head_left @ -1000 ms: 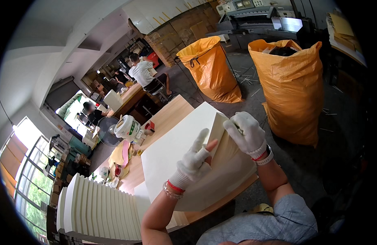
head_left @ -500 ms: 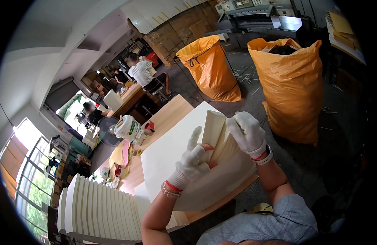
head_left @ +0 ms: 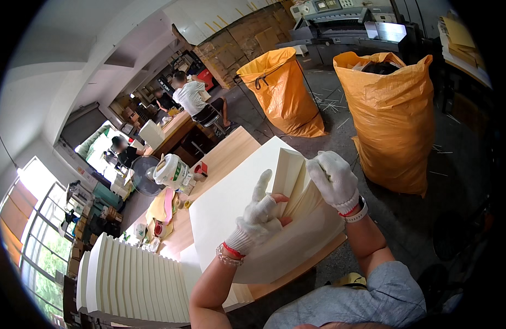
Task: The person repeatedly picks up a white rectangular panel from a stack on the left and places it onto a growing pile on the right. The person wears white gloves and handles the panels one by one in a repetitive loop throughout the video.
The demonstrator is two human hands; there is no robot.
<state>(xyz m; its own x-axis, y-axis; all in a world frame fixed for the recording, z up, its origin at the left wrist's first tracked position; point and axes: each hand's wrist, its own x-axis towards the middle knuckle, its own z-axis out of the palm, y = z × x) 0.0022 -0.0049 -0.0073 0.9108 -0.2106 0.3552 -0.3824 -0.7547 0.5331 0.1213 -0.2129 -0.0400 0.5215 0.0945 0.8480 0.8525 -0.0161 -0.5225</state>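
Your paper lies on the counter, its right edge fanned and partly bent up. Your left hand rests on it, some fingers spread; your right hand curls at the fanned edge. I cannot tell whether either pinches sheets.

Large white paper stack, flat on wood-toned table, right-side edge bent up, cream leaves fanned along it.
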